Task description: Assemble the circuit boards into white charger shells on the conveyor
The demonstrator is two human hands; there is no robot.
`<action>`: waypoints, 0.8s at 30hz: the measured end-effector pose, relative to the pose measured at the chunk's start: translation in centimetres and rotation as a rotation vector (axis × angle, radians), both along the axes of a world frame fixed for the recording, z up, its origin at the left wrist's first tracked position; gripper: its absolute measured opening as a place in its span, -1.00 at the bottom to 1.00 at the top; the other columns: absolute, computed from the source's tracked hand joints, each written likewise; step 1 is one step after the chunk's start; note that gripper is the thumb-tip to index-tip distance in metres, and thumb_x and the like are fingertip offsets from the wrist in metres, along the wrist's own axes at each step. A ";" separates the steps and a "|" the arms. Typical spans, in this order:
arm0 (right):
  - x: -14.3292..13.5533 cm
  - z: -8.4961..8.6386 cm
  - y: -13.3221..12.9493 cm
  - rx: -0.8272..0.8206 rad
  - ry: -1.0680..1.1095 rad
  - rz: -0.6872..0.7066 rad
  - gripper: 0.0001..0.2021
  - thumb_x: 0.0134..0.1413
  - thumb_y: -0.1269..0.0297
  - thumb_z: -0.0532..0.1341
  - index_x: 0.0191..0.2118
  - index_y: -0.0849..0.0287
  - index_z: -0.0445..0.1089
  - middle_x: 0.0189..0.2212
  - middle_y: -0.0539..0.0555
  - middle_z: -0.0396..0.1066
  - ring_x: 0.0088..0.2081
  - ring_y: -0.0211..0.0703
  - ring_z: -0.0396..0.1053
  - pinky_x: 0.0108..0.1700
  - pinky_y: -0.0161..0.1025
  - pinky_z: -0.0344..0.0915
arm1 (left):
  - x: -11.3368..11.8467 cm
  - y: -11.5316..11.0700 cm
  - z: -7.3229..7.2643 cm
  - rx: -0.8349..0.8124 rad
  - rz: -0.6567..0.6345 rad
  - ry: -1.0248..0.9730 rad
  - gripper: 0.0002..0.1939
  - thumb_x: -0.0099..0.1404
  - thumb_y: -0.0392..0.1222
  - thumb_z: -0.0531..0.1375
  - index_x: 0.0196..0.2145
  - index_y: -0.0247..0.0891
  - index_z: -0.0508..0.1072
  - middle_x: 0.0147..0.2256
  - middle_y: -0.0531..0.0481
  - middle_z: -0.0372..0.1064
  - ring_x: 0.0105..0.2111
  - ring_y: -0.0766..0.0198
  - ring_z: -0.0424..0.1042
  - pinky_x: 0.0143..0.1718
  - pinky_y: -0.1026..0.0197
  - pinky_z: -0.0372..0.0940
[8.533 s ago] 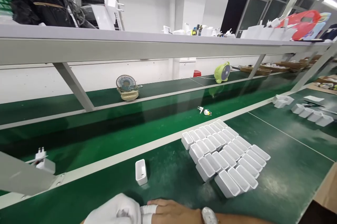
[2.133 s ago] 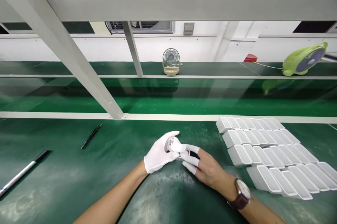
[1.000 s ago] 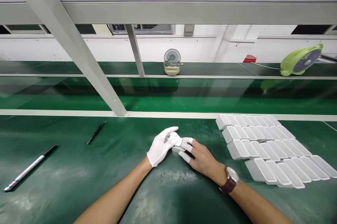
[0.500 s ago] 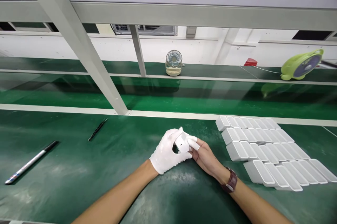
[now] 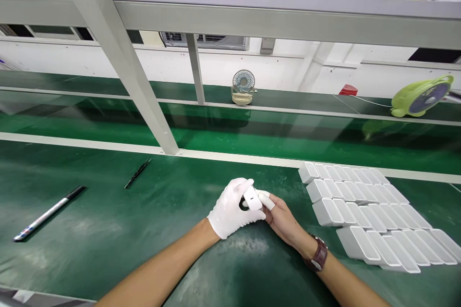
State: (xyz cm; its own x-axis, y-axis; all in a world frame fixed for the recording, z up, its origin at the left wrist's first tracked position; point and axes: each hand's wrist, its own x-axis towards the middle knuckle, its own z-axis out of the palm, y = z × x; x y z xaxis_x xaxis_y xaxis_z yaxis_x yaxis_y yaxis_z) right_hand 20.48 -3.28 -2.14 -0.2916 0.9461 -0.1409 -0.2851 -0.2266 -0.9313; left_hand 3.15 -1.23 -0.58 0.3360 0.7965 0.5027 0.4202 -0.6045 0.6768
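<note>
A small white case (image 5: pixel 251 198) with a short dark mark on its face is held between my two hands above the green bench. My left hand (image 5: pixel 234 208), in a white glove, has its thumb and fingers curled around the case from the left. On the right, my right hand (image 5: pixel 279 213) pinches the case's right side; white covers sit on its fingertips, and a brown watch is on the wrist. Part of the case is hidden by the fingers.
Several rows of white boxes (image 5: pixel 363 213) stand on the right of the green bench (image 5: pixel 108 249). A marker (image 5: pixel 48 214) and a black pen (image 5: pixel 138 173) lie on the left. Behind are a slanted metal post (image 5: pixel 126 67), a small fan (image 5: pixel 243 87) and a green fan (image 5: pixel 421 96).
The camera view has shifted and tilted slightly. Both hands still hold the white case, which has turned a little, and the left fingers sit closer over its top.
</note>
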 end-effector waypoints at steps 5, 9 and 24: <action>-0.2 -0.1 0.0 0.001 0.008 0.033 -0.59 0.22 -0.09 0.18 -0.02 0.11 0.47 -0.25 0.12 0.55 -0.19 0.06 0.51 -0.23 -0.05 0.48 | 0.0 -0.1 0.1 -0.077 0.014 0.018 -0.18 -0.03 -0.11 0.46 0.17 -0.15 0.28 0.07 -0.21 0.26 0.04 -0.04 0.38 0.02 -0.08 0.39; 0.0 -0.3 0.1 0.033 0.040 0.002 -0.65 0.25 -0.01 0.19 0.00 0.09 0.46 -0.18 0.11 0.54 -0.13 0.04 0.50 -0.12 0.00 0.48 | -0.2 -0.1 0.6 -0.059 -0.022 0.004 -0.21 0.03 -0.15 0.43 0.19 -0.16 0.26 0.06 -0.19 0.28 0.05 -0.01 0.37 0.07 -0.07 0.36; 0.4 0.4 0.2 -0.086 0.227 -0.012 -0.66 0.23 0.03 0.24 -0.08 0.21 0.49 -0.23 0.16 0.54 -0.21 -0.01 0.51 -0.22 -0.07 0.51 | -0.2 -0.5 0.7 0.048 -0.068 0.013 -0.30 0.18 -0.29 0.34 0.22 -0.10 0.19 0.11 -0.18 0.27 0.10 0.04 0.35 0.06 -0.04 0.39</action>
State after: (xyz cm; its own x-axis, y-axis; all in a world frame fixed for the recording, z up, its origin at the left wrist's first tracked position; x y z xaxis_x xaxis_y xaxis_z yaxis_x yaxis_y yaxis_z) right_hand 20.83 -3.09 -1.78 -0.3139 0.9370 -0.1532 -0.4880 -0.2976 -0.8205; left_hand 2.93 -1.71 0.16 0.3947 0.7471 0.5349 0.3857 -0.6631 0.6415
